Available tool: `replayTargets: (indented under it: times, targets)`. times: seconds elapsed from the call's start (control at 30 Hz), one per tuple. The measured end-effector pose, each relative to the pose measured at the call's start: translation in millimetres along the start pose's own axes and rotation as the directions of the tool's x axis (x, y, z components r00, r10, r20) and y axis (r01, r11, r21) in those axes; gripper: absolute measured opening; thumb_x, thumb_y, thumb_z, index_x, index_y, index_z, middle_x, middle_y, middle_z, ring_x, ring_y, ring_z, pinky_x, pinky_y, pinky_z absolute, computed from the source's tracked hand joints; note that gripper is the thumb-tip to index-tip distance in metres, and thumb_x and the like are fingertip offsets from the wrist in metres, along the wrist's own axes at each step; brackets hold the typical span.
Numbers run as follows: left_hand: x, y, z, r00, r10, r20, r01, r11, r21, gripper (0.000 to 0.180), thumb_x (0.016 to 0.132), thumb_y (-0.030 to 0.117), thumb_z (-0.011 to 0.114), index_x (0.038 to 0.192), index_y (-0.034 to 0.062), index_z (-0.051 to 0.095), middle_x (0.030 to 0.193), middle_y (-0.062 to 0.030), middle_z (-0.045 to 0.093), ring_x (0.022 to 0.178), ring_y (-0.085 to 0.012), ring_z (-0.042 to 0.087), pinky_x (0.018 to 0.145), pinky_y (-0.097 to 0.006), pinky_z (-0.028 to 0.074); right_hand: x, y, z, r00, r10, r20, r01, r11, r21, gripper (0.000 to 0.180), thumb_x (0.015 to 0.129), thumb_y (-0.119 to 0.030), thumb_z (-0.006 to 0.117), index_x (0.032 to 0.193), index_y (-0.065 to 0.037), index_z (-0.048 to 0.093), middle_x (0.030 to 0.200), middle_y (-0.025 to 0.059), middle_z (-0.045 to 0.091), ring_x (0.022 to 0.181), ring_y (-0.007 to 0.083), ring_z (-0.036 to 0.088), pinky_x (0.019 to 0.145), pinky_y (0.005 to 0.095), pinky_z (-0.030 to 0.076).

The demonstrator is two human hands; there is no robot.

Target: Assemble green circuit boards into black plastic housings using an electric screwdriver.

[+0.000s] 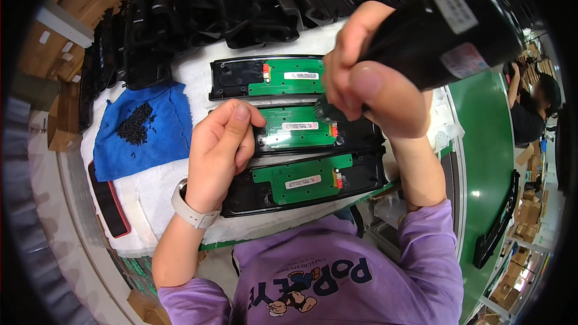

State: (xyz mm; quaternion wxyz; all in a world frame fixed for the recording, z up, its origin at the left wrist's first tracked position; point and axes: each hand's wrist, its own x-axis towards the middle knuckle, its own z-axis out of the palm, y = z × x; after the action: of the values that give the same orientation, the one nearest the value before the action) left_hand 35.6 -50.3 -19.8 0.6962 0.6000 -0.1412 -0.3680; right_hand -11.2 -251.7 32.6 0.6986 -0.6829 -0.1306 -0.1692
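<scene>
My right hand (388, 78) is wrapped around a large black electric screwdriver (442, 30), tilted with its dark green-black nose (328, 110) pointing down over the middle panel. That panel is a black plastic housing (361, 138) with a green circuit board (289, 138), a white label and a red connector. At its left end my left hand (223, 138) is closed, thumb against curled fingers; whatever the fingers hold is hidden. Similar panels lie above and below, one with an upper circuit board (274, 89), the other with a lower circuit board (286, 194). The screwdriver tip is not clearly visible.
Small black screws (135, 123) are heaped on a blue cloth (171, 135) at the left. A red-edged phone (110, 204) lies below it. Black plastic housings (211, 9) crowd the far side of the white-covered table. At the far right is another person (530, 108).
</scene>
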Motion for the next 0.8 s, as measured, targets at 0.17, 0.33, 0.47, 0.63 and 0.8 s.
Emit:
replayTargets:
  times: [0.17, 0.33, 0.47, 0.63, 0.8]
  targets:
    - [1, -1, 4, 1.000, -0.018, -0.007, 0.017, 0.996, -0.089, 0.015, 0.092, 0.017, 0.046, 0.092, 0.0029, 0.051, 0.055, 0.0026, 0.045, 0.045, -0.0023, 0.031, 0.042, -0.016, 0.025, 1, -1, 1, 0.999, 0.038, -0.004, -0.038, 0.999, -0.018, 0.025, 0.074, -0.016, 0.059, 0.079, 0.000, 0.041, 0.051, 0.0037, 0.041, 0.038, 0.0103, 0.039, 0.037, 0.0222, 0.032]
    - [-1, -1, 7, 0.998, -0.012, -0.065, 0.008, 0.998, -0.055, 0.009, 0.086, 0.008, 0.056, 0.092, 0.0022, 0.051, 0.065, -0.0035, 0.057, 0.044, -0.0036, 0.039, 0.041, -0.016, 0.029, -6, -3, 3, 0.998, -0.043, 0.047, 0.047, 0.994, -0.103, 0.029, 0.077, -0.023, 0.061, 0.084, -0.001, 0.042, 0.052, 0.0020, 0.042, 0.039, 0.0102, 0.039, 0.039, 0.0233, 0.033]
    - [-3, -4, 5, 0.997, 0.058, -0.043, -0.057, 0.998, 0.022, 0.009, 0.085, 0.008, 0.059, 0.088, 0.0015, 0.053, 0.066, -0.0069, 0.060, 0.040, -0.0027, 0.038, 0.037, -0.016, 0.027, -7, -4, -10, 0.990, -0.111, 0.084, 0.089, 0.968, 0.235, 0.037, 0.081, -0.033, 0.058, 0.099, -0.003, 0.045, 0.057, -0.0010, 0.044, 0.042, 0.0103, 0.042, 0.047, 0.0268, 0.038]
    - [-6, -2, 5, 0.999, 0.049, -0.013, -0.050, 0.997, -0.057, 0.007, 0.083, 0.006, 0.060, 0.083, 0.0005, 0.056, 0.066, -0.0052, 0.060, 0.042, -0.0015, 0.040, 0.038, -0.015, 0.028, -8, -10, -14, 0.963, -0.268, 0.011, 0.197, 0.733, 0.651, 0.040, 0.084, -0.039, 0.051, 0.102, -0.003, 0.046, 0.065, -0.0009, 0.047, 0.049, 0.0105, 0.045, 0.059, 0.0302, 0.039]
    - [-7, -4, 9, 0.996, 0.092, -0.007, -0.092, 0.995, 0.034, 0.005, 0.081, 0.003, 0.063, 0.082, -0.0003, 0.058, 0.067, 0.0002, 0.059, 0.050, 0.0014, 0.044, 0.043, -0.013, 0.030, -13, -8, -11, 0.970, -0.238, -0.047, 0.205, 0.700, 0.684, 0.041, 0.085, -0.040, 0.050, 0.102, -0.003, 0.046, 0.065, -0.0006, 0.046, 0.051, 0.0109, 0.045, 0.060, 0.0302, 0.039]
